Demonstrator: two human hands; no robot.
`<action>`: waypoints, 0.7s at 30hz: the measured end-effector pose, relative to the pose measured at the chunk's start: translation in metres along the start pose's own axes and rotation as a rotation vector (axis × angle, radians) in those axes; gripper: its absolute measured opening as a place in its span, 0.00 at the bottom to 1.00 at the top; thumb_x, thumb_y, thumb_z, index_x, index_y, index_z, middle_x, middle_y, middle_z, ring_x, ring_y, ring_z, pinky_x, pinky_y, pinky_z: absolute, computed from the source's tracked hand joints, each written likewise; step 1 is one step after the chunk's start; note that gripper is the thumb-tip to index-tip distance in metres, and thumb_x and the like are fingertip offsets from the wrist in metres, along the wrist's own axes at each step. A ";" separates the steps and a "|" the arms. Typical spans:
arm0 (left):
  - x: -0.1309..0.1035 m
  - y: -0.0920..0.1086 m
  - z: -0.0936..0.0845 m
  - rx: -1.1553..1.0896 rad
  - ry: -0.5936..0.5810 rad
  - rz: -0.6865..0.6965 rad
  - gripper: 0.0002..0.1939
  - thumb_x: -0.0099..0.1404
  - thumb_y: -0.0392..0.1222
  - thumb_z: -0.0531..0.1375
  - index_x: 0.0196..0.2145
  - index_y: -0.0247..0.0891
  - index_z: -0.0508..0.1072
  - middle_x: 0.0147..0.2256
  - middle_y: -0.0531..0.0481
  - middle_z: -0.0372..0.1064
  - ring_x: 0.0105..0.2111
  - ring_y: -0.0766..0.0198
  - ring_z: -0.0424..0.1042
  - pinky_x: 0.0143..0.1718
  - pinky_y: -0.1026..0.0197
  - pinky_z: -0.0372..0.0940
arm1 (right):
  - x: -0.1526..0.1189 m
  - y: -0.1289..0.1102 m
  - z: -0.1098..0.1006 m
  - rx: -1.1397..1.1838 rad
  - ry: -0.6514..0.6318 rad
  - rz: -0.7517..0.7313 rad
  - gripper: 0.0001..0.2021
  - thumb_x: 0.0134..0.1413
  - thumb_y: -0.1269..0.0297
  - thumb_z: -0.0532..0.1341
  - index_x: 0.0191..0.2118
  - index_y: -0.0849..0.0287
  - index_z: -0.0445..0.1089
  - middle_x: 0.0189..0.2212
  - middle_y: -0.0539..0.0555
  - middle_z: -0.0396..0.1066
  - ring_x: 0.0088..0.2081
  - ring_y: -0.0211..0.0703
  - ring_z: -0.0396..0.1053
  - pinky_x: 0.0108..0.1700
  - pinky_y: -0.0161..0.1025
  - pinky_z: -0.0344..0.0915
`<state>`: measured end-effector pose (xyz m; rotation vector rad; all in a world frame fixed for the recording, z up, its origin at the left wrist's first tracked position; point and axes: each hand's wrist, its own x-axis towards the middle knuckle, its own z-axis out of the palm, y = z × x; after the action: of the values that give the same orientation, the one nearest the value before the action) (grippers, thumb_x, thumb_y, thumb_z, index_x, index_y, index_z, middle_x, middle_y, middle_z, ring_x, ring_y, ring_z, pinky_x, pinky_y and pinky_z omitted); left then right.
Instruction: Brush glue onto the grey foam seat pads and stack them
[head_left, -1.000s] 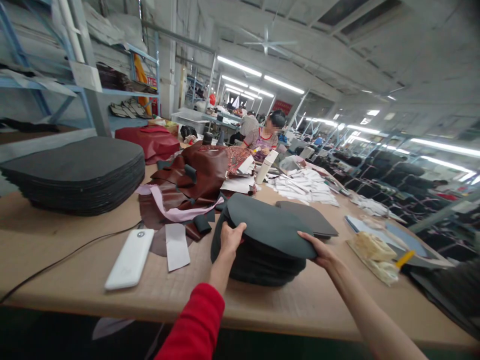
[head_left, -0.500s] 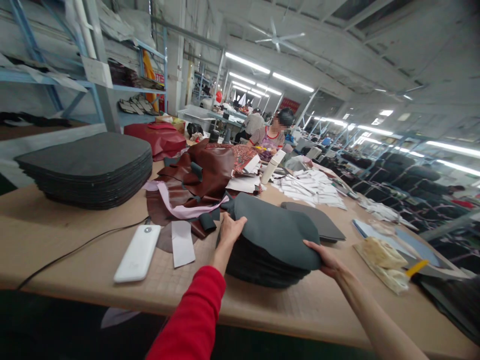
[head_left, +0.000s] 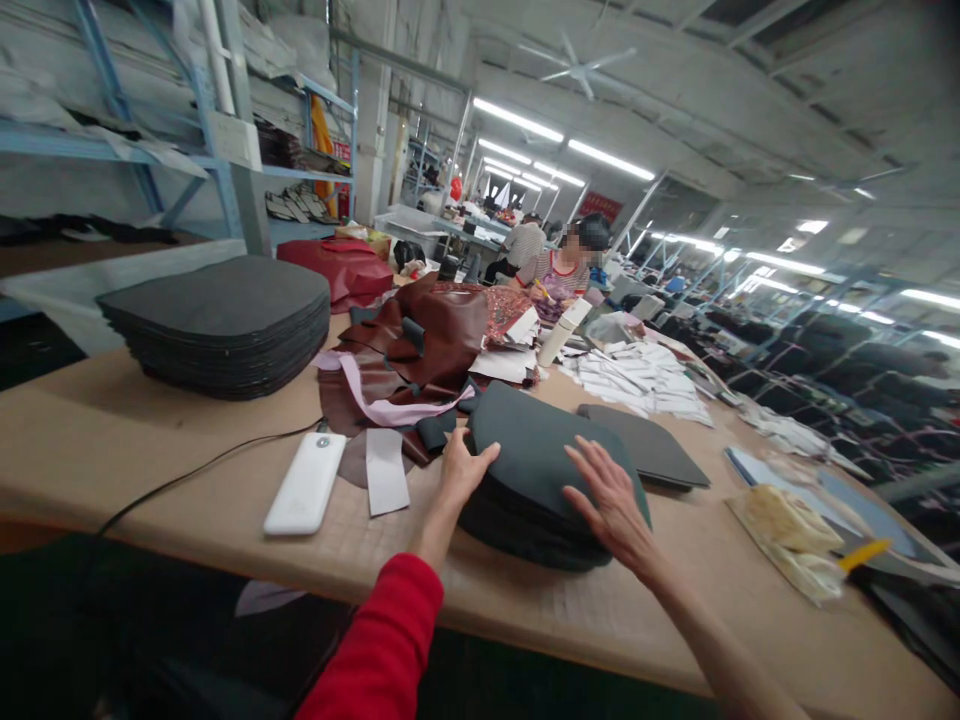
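Observation:
A stack of dark green-grey rounded sheets (head_left: 540, 440) lies in front of me near the table's front edge; I cannot tell the material for sure. My left hand (head_left: 461, 475) rests against the stack's left side, thumb stretched out over the top sheet's edge and apart from the fingers. Across the right part of the top sheet, my right hand (head_left: 611, 505) lies open with its fingers spread. Just behind the stack is a lower pile of grey sheets (head_left: 652, 450). Left of my left hand are a pale rectangular piece (head_left: 387, 472) and a white power bank (head_left: 306, 483) with a black cable.
A taller stack of dark sheets (head_left: 217, 310) stands at the left. Brown leather-like material (head_left: 420, 330), a pink strip (head_left: 375, 405) and white pieces (head_left: 637, 378) cover the table's far part. A yellowish plastic-wrapped bundle (head_left: 787, 525) lies right. A person (head_left: 566, 275) works beyond.
My right hand has let go of the stack's right edge and moved left onto the top sheet, fingers spreading. My left hand stays at the left side. The view has shifted slightly.

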<state>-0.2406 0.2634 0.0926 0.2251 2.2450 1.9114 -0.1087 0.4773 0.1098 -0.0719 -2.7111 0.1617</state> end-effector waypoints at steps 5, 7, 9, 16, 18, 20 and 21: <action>-0.011 -0.006 -0.005 -0.028 0.096 -0.027 0.19 0.59 0.50 0.57 0.43 0.33 0.62 0.35 0.43 0.66 0.39 0.56 0.69 0.46 0.53 0.61 | 0.031 -0.032 0.025 -0.076 -0.239 0.072 0.23 0.61 0.52 0.44 0.60 0.50 0.55 0.61 0.53 0.53 0.62 0.54 0.46 0.58 0.57 0.48; -0.032 -0.009 -0.014 -0.067 0.118 -0.008 0.19 0.60 0.50 0.55 0.45 0.35 0.60 0.33 0.47 0.65 0.36 0.60 0.69 0.42 0.57 0.63 | 0.037 -0.031 0.027 -0.052 -0.242 0.076 0.24 0.61 0.50 0.44 0.60 0.50 0.56 0.61 0.54 0.52 0.62 0.53 0.47 0.58 0.57 0.49; -0.062 -0.016 -0.028 -0.134 0.083 0.021 0.19 0.60 0.49 0.54 0.45 0.36 0.59 0.33 0.49 0.64 0.34 0.63 0.68 0.40 0.60 0.63 | 0.038 -0.027 0.028 -0.039 -0.204 0.075 0.25 0.61 0.49 0.43 0.61 0.50 0.54 0.63 0.54 0.48 0.62 0.53 0.46 0.58 0.56 0.50; -0.190 -0.091 -0.090 -0.280 -0.199 -0.203 0.18 0.57 0.47 0.56 0.43 0.36 0.64 0.32 0.50 0.64 0.32 0.65 0.65 0.36 0.62 0.61 | 0.025 -0.009 0.052 -0.073 -0.266 0.076 0.28 0.58 0.46 0.41 0.62 0.49 0.51 0.63 0.52 0.48 0.63 0.53 0.42 0.60 0.59 0.44; -0.220 -0.120 -0.111 -0.280 -0.137 -0.314 0.17 0.56 0.47 0.56 0.41 0.36 0.65 0.31 0.51 0.63 0.31 0.65 0.64 0.36 0.62 0.60 | 0.027 0.004 0.056 -0.016 -0.290 0.071 0.30 0.57 0.45 0.42 0.62 0.51 0.52 0.62 0.54 0.49 0.63 0.55 0.42 0.60 0.61 0.43; -0.245 -0.150 -0.131 -0.273 -0.039 -0.415 0.17 0.55 0.48 0.56 0.40 0.35 0.65 0.30 0.51 0.63 0.31 0.65 0.64 0.36 0.61 0.60 | 0.031 0.015 0.057 0.048 -0.297 0.055 0.30 0.56 0.45 0.45 0.61 0.52 0.54 0.61 0.59 0.51 0.63 0.57 0.43 0.60 0.61 0.42; -0.257 -0.165 -0.141 -0.269 0.009 -0.457 0.17 0.55 0.49 0.56 0.39 0.35 0.66 0.30 0.51 0.63 0.30 0.65 0.64 0.36 0.61 0.60 | 0.033 0.018 0.055 0.092 -0.270 0.038 0.31 0.54 0.44 0.48 0.60 0.53 0.57 0.60 0.62 0.52 0.62 0.60 0.45 0.59 0.62 0.42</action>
<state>-0.0238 0.0421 -0.0380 -0.3086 1.8094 1.9175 -0.1616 0.4925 0.0711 -0.0802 -2.9670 0.3293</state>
